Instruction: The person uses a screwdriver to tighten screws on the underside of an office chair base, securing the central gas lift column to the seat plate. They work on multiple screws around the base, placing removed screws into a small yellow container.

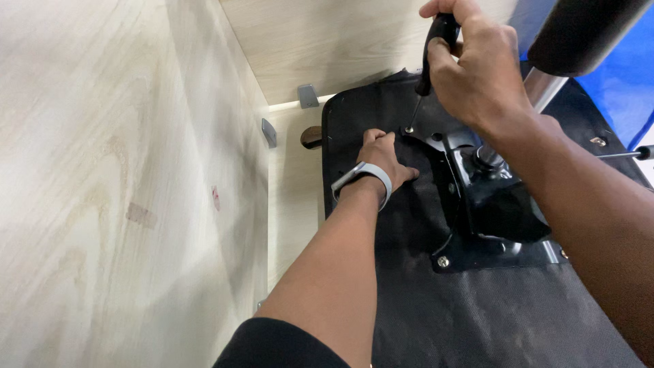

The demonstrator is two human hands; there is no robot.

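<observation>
Our right hand (477,68) grips the screwdriver (429,61), tip on the corner screw (409,129) of the black mounting plate (477,204). Left hand (385,160) lies flat on the seat underside (477,313), holding nothing. Risk: the shaft stands tilted, so the tip may cam out and jab those fingers.

Right hand (477,68) grips black screwdriver (429,61), tip on screw (409,129) of black metal plate (477,204); left hand (385,160) (grey wristband) flat on black seat underside (422,307)
</observation>
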